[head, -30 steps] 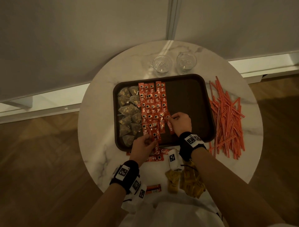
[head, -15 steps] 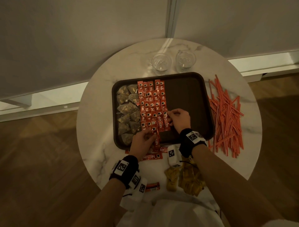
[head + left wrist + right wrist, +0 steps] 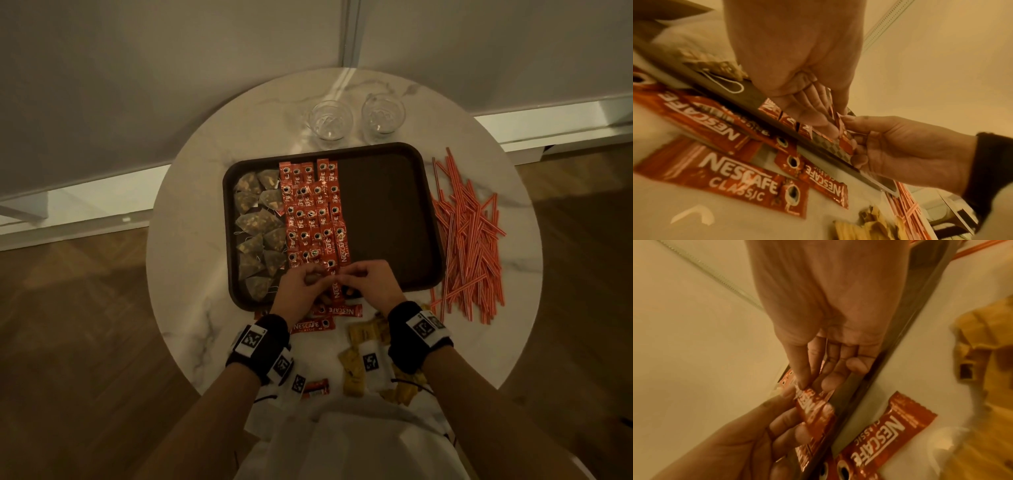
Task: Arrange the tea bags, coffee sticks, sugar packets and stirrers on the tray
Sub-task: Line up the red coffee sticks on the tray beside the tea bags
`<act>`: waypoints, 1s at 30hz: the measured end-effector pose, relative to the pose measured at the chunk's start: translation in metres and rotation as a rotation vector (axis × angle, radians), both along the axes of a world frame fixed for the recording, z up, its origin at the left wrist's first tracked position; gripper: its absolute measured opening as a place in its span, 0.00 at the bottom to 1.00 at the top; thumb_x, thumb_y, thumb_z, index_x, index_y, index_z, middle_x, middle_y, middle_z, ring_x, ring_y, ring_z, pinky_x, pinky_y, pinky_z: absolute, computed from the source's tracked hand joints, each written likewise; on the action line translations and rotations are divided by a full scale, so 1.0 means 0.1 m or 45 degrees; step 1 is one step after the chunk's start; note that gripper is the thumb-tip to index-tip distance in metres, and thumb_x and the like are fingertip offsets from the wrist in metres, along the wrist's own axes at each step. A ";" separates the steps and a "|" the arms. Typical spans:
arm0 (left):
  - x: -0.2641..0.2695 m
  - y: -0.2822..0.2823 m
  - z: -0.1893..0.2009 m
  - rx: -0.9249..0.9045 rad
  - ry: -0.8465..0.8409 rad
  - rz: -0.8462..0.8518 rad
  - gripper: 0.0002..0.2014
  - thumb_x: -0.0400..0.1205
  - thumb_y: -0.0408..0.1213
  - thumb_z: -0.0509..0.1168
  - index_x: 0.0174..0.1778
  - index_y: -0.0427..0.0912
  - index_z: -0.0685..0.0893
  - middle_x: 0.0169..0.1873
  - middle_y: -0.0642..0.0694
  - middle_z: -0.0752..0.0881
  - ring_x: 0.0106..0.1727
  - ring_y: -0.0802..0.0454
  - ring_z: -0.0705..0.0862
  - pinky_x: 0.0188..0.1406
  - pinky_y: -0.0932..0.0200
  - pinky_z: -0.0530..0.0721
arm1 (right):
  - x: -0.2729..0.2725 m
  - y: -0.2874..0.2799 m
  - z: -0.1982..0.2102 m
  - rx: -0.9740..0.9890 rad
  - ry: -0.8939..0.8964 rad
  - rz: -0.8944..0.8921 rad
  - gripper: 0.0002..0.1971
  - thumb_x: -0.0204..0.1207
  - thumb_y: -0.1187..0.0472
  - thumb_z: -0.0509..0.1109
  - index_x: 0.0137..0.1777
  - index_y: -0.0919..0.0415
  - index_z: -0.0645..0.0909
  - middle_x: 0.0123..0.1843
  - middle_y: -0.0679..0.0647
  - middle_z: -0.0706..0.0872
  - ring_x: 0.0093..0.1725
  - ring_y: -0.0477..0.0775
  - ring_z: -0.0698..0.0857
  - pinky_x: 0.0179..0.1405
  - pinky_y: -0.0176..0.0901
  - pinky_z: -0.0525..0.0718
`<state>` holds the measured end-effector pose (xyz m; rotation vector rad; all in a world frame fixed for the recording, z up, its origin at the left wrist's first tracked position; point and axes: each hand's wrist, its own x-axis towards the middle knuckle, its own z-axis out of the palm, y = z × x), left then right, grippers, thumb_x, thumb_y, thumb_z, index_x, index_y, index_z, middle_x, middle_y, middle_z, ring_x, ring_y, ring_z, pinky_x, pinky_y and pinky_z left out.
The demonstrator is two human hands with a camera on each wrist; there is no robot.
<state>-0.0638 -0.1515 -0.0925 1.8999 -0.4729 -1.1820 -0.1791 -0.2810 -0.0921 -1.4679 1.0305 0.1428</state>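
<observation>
A dark brown tray (image 3: 383, 212) holds tea bags (image 3: 260, 233) down its left side and rows of red coffee sticks (image 3: 313, 212) beside them. My two hands meet over the tray's near edge. My left hand (image 3: 318, 275) grips a small bunch of coffee sticks (image 3: 844, 139), fingers curled round them. My right hand (image 3: 346, 277) pinches the top end of one stick (image 3: 807, 392) in that bunch between thumb and forefinger. Loose coffee sticks (image 3: 313, 324) lie on the table just below the tray. Yellow sugar packets (image 3: 363, 334) lie under my right wrist. Red striped stirrers (image 3: 469, 240) are heaped right of the tray.
Two glasses (image 3: 330, 120) (image 3: 383, 114) stand behind the tray on the round marble table (image 3: 191, 260). One more coffee stick (image 3: 317, 389) lies near the table's front edge. The right half of the tray shows bare brown surface.
My right hand has left the coffee row and drawn back to the tray's near edge, where it now meets my left hand's bunch. The left hand has barely moved.
</observation>
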 end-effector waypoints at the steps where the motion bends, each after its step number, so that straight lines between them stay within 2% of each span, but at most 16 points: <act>1: 0.00 0.04 -0.01 0.012 0.002 0.031 0.08 0.83 0.39 0.70 0.54 0.40 0.86 0.41 0.48 0.91 0.37 0.53 0.91 0.45 0.51 0.92 | 0.02 0.02 0.00 -0.011 0.008 0.012 0.06 0.77 0.63 0.76 0.53 0.62 0.89 0.46 0.53 0.90 0.39 0.45 0.87 0.34 0.29 0.84; 3: 0.03 0.15 -0.02 0.024 -0.176 0.033 0.07 0.83 0.40 0.69 0.53 0.43 0.86 0.45 0.50 0.90 0.41 0.55 0.90 0.49 0.51 0.91 | 0.05 0.03 -0.03 -0.040 0.033 -0.024 0.05 0.76 0.63 0.76 0.50 0.61 0.89 0.45 0.53 0.90 0.36 0.45 0.86 0.36 0.31 0.85; 6: 0.12 0.34 -0.08 0.045 -0.740 -0.112 0.09 0.82 0.41 0.70 0.58 0.47 0.87 0.55 0.51 0.88 0.55 0.55 0.85 0.57 0.55 0.85 | 0.08 0.01 -0.08 -0.097 0.065 -0.137 0.03 0.77 0.63 0.76 0.48 0.61 0.89 0.45 0.54 0.90 0.34 0.44 0.84 0.35 0.33 0.84; 8: 0.16 0.39 -0.14 0.001 -1.050 -0.325 0.13 0.81 0.41 0.70 0.61 0.45 0.87 0.59 0.46 0.87 0.60 0.49 0.84 0.61 0.50 0.83 | 0.12 0.02 -0.10 -0.157 0.088 -0.152 0.01 0.77 0.63 0.76 0.46 0.58 0.88 0.46 0.51 0.90 0.36 0.42 0.84 0.35 0.31 0.82; 10: 0.18 0.40 -0.20 -0.054 -1.198 -0.553 0.17 0.84 0.44 0.62 0.65 0.44 0.85 0.63 0.45 0.86 0.65 0.44 0.83 0.64 0.41 0.83 | 0.17 0.04 -0.12 -0.225 0.109 -0.129 0.01 0.77 0.62 0.76 0.45 0.57 0.89 0.46 0.49 0.90 0.40 0.42 0.85 0.42 0.36 0.86; 11: 0.18 0.40 -0.22 -0.050 -1.220 -0.654 0.20 0.85 0.47 0.57 0.68 0.46 0.84 0.66 0.45 0.85 0.68 0.43 0.82 0.68 0.39 0.80 | 0.20 0.06 -0.13 -0.253 0.116 -0.119 0.01 0.77 0.62 0.76 0.46 0.57 0.89 0.46 0.48 0.89 0.43 0.43 0.86 0.48 0.40 0.88; 13: 0.17 0.43 -0.28 -0.021 -1.258 -0.841 0.25 0.85 0.51 0.50 0.74 0.47 0.79 0.74 0.46 0.79 0.74 0.43 0.78 0.72 0.42 0.72 | 0.23 0.08 -0.16 -0.288 0.124 -0.121 0.03 0.77 0.61 0.75 0.48 0.57 0.90 0.45 0.47 0.89 0.46 0.44 0.87 0.54 0.46 0.89; 16: 0.14 0.50 -0.33 0.025 -1.282 -0.997 0.27 0.87 0.53 0.48 0.80 0.48 0.71 0.81 0.45 0.71 0.80 0.44 0.70 0.75 0.42 0.69 | 0.27 0.10 -0.19 -0.333 0.133 -0.128 0.03 0.77 0.57 0.76 0.47 0.54 0.90 0.44 0.45 0.89 0.46 0.44 0.88 0.52 0.51 0.90; 19: 0.16 0.56 -0.39 0.057 -1.259 -1.056 0.29 0.88 0.54 0.45 0.84 0.48 0.62 0.85 0.46 0.61 0.85 0.46 0.61 0.81 0.39 0.65 | 0.26 0.11 -0.18 -0.418 0.142 -0.060 0.06 0.77 0.52 0.76 0.47 0.52 0.88 0.44 0.45 0.89 0.45 0.44 0.87 0.50 0.51 0.90; 22: 0.20 0.59 -0.43 0.063 -1.261 -1.131 0.30 0.88 0.56 0.45 0.86 0.49 0.55 0.87 0.46 0.55 0.86 0.45 0.56 0.82 0.36 0.63 | 0.17 0.11 -0.12 -0.510 0.097 0.029 0.05 0.78 0.54 0.75 0.47 0.54 0.85 0.43 0.45 0.87 0.44 0.44 0.86 0.50 0.50 0.89; 24: 0.22 0.59 -0.45 0.061 -1.290 -1.179 0.31 0.88 0.57 0.44 0.86 0.49 0.53 0.87 0.45 0.54 0.86 0.44 0.55 0.82 0.35 0.64 | 0.05 0.13 -0.07 -0.658 0.022 0.227 0.03 0.79 0.59 0.73 0.51 0.55 0.85 0.49 0.47 0.85 0.48 0.45 0.83 0.54 0.47 0.87; 27: 0.27 0.58 -0.45 0.024 -1.340 -1.225 0.32 0.88 0.58 0.44 0.86 0.46 0.55 0.86 0.44 0.54 0.86 0.44 0.55 0.83 0.36 0.61 | -0.18 0.21 -0.04 -0.784 -0.079 0.628 0.13 0.83 0.61 0.66 0.66 0.58 0.83 0.67 0.52 0.80 0.65 0.48 0.80 0.69 0.41 0.77; 30: 0.33 0.57 -0.45 -0.014 -1.408 -1.276 0.32 0.88 0.58 0.43 0.86 0.45 0.54 0.86 0.43 0.56 0.86 0.44 0.55 0.82 0.37 0.59 | -0.34 0.29 -0.08 -0.882 -0.087 0.929 0.22 0.83 0.64 0.66 0.77 0.61 0.75 0.81 0.57 0.71 0.79 0.56 0.71 0.78 0.47 0.67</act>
